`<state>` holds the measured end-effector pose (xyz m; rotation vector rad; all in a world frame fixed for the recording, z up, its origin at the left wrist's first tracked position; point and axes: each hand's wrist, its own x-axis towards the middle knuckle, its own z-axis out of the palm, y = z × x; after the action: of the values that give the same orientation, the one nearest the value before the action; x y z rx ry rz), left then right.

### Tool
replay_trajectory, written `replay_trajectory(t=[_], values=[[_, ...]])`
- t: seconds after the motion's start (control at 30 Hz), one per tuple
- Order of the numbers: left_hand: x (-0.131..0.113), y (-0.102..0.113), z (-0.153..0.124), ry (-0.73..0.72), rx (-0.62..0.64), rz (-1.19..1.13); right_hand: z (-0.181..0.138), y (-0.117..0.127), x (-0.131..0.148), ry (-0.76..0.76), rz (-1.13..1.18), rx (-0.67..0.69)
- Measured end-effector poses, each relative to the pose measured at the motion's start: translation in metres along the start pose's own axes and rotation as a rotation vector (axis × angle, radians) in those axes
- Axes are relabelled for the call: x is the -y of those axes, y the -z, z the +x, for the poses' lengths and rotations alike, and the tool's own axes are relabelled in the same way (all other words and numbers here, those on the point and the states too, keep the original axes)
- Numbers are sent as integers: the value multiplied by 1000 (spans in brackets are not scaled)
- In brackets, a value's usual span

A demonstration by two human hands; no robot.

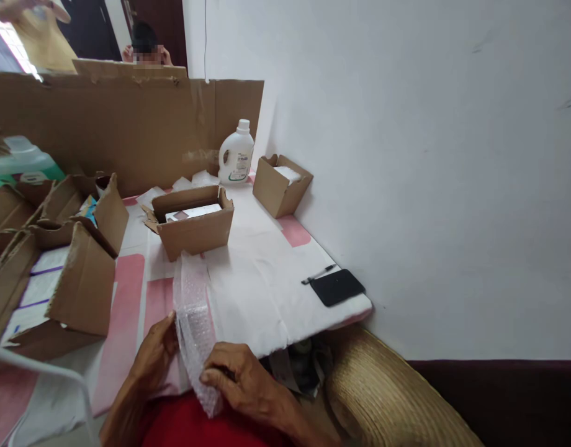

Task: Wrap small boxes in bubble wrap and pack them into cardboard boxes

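Pinching the bubble wrap near its lower end, the right hand was curled closed on it, probably to steady so limp a strip. The left hand met the opposite edge, though how firmly its fingers closed could not be told. The bubble wrap lay across the near edge of the table, perhaps for support, before the middle box.

Can see a white bottle before an upright cardboard sheet, a jug of green liquid at left, a pen just beside a flat black object near the white wall, a woven straw item lower down, and two people beyond the cardboard.
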<state>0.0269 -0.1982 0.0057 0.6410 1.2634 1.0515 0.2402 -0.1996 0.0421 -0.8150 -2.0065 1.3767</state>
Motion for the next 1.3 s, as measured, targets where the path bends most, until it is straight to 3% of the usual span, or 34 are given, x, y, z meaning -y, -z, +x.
replay_trajectory(t=[0.1, 0.2, 0.37, 0.5, 0.6, 0.7, 0.77, 1.0, 1.1, 1.3], values=[[-2, -6, -5, 13, 32, -3, 1, 3, 1, -53, 91, 3], [-8, -9, -11, -22, -17, 150, 1, 2, -4, -92, 109, -34], [-13, -3, -16, 20, -97, 206, 1, 8, -19, -234, 83, -221], [-2, 5, -25, 13, -239, 261, 13, 43, -30, -151, -44, -398], [23, 0, -34, 115, -260, 244, 31, 77, -37, -147, -47, -363], [47, -14, -42, 210, -128, 251, 51, 102, -45, -197, 25, -240], [50, -23, -49, 228, -7, 343, 61, 114, -51, -202, 74, -162], [-10, -27, -91, 220, 386, 582, 77, 140, -70, -186, 185, -62], [-21, -23, -87, 26, 367, 661, 84, 146, -78, -202, 197, -23], [18, -1, -33, -720, -7, 1091, 97, 151, -96, -247, 124, -58]])
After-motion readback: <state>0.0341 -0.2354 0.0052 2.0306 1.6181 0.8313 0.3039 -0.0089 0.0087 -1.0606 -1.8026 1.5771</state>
